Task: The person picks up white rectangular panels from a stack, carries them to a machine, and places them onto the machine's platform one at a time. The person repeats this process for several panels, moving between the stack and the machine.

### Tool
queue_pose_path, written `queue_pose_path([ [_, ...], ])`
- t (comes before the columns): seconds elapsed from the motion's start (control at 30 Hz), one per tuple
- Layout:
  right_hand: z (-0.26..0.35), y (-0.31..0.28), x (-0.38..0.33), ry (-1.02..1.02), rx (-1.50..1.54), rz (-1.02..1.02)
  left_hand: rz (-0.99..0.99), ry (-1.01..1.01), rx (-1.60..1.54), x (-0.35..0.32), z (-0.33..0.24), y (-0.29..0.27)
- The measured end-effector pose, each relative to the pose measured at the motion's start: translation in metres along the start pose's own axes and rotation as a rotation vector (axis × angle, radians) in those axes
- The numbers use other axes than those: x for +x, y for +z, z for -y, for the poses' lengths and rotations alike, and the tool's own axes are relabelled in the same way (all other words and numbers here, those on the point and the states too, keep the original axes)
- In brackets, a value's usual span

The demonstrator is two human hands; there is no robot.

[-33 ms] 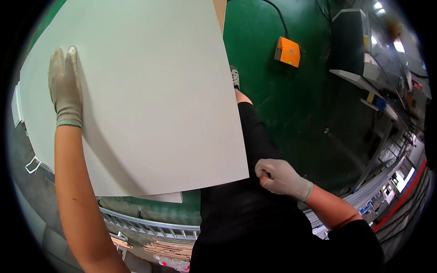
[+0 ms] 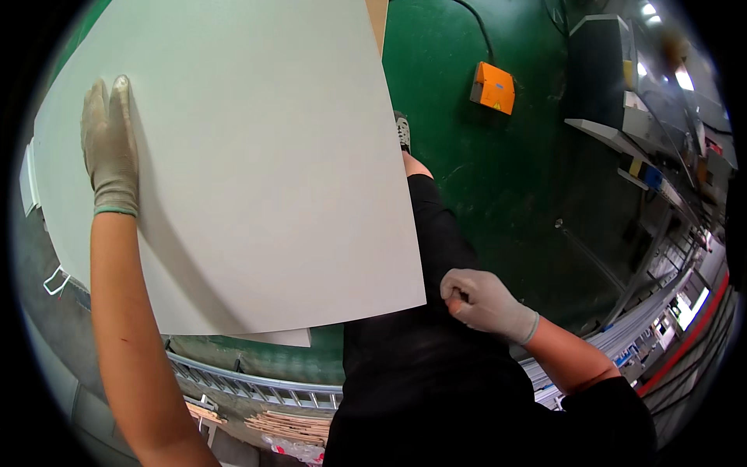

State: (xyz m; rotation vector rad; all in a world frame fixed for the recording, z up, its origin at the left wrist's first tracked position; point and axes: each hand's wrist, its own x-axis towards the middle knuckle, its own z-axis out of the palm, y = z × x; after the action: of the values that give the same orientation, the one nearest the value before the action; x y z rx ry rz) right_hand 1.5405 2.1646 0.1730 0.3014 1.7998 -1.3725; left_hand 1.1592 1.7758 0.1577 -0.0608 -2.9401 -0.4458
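Note:
A large pale grey-white panel [image 2: 272, 171] fills the left and middle of the view. My left hand [image 2: 110, 144], in a light grey glove with a green cuff edge, lies open on its surface toward the left side, fingers stretched out and pointing away from me. Close to the panel's near right corner, but apart from it, is my gloved right hand [image 2: 490, 303]. Its fingers are curled inward beside my black clothing, and I see nothing held in them. A skin-coloured fingertip shows at the curl.
An orange box-shaped device [image 2: 494, 89] with a cable rests on the green floor [image 2: 498, 187] at the far right. Grey machinery [image 2: 599, 70] stands beyond it. A metal ladder [image 2: 257, 387] and wooden strips [image 2: 289, 426] lie near the lower edge. Brown board [image 2: 378, 23] peeks from under the panel.
My right hand has shifted very slightly to the right. The left hand has slid a hair to the left on the panel, which looks unmoved.

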Motion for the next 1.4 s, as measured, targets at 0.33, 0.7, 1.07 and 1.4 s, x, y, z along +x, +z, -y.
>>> queue_pose_path([
  [0.33, 0.051, -0.012, 0.016, -0.191, 0.293, -0.077, -0.028, -0.021, -0.029, 0.002, 0.000, -0.001],
  [0.7, 0.091, -0.041, 0.037, -0.009, 0.129, 0.085, -0.039, -0.038, -0.028, -0.005, -0.009, -0.001],
  [1.07, 0.186, -0.112, 0.169, -0.209, 0.578, -0.196, 0.043, -0.070, 0.207, -0.024, -0.014, -0.011],
  [1.4, 0.266, -0.203, 0.281, -0.519, 0.618, -0.237, 0.100, -0.097, 0.198, -0.028, -0.032, -0.023],
])
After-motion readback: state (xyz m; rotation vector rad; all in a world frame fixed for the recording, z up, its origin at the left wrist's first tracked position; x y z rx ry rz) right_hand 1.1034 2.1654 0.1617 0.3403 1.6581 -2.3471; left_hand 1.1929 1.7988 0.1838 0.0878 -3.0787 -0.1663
